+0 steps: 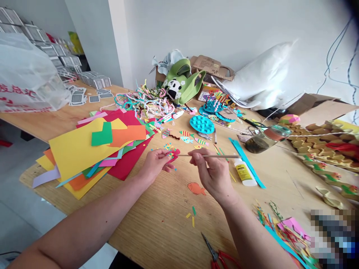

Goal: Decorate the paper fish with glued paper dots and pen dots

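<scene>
Between the thumb and fingers of my left hand is a small red paper fish with coloured bits on it. A thin wooden stick is pinched in my right hand, and its tip meets or nearly meets the red fish. Tiny coloured paper pieces lie just behind my left fingers, partly hidden by them. An orange paper fish rests on the table below my hands, with green and yellow paper strips nearer to me. Right of my right hand lies a white glue bottle with a yellow label.
Stacked coloured paper covers the table's left side. Red-handled scissors lie at the front edge. Decorated paper fish, a blue dimpled disc and a green panda bag are farther back. A glass jar and egg cartons occupy the right.
</scene>
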A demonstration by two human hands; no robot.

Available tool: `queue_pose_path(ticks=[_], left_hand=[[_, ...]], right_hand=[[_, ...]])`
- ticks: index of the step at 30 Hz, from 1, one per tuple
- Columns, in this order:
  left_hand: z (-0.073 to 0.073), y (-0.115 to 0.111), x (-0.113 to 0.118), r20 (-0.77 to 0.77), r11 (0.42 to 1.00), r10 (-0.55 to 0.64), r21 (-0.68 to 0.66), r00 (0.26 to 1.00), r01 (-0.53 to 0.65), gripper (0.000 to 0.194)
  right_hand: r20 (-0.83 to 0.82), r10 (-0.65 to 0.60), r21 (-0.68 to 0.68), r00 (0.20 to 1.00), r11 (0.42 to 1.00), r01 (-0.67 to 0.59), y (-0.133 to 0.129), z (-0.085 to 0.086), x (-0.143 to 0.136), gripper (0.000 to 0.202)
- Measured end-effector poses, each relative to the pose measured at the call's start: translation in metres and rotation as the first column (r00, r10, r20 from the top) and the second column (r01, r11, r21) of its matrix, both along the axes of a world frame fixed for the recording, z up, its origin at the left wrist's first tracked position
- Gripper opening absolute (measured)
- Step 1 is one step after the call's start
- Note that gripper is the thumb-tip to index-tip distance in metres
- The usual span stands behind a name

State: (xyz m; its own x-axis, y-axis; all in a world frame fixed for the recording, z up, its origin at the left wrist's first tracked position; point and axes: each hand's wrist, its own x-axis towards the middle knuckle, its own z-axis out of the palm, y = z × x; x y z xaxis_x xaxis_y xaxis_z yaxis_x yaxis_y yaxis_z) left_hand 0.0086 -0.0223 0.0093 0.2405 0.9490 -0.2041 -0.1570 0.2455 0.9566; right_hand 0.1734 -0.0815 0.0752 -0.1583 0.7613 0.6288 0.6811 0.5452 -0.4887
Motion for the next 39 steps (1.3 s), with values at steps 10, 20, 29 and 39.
queue_pose_path(ticks=[10,20,29,39], left_hand=[[-0.006,0.007,-0.002,-0.022,0.995,0.103,-0.002,0.994,-0.103,0.016],[-0.003,0.004,-0.002,-0.020,0.996,0.094,-0.008,0.995,-0.094,0.019],[-0.002,0.004,-0.003,-0.011,0.996,0.084,-0.007,0.996,-0.084,0.027],[-0.004,0.004,-0.002,-0.045,0.999,0.000,-0.034,0.999,-0.002,0.025]], right_hand=[[0.018,-0.026,-0.093,0.999,0.995,0.028,0.009,-0.012,0.002,0.034],[0.103,0.002,-0.187,0.995,0.982,0.018,0.016,-0.028,-0.001,0.038],[0.090,0.017,-0.194,0.996,0.981,0.001,0.016,-0.031,-0.002,0.036],[-0.046,-0.028,-0.079,0.999,0.997,0.025,0.005,-0.007,0.003,0.033]])
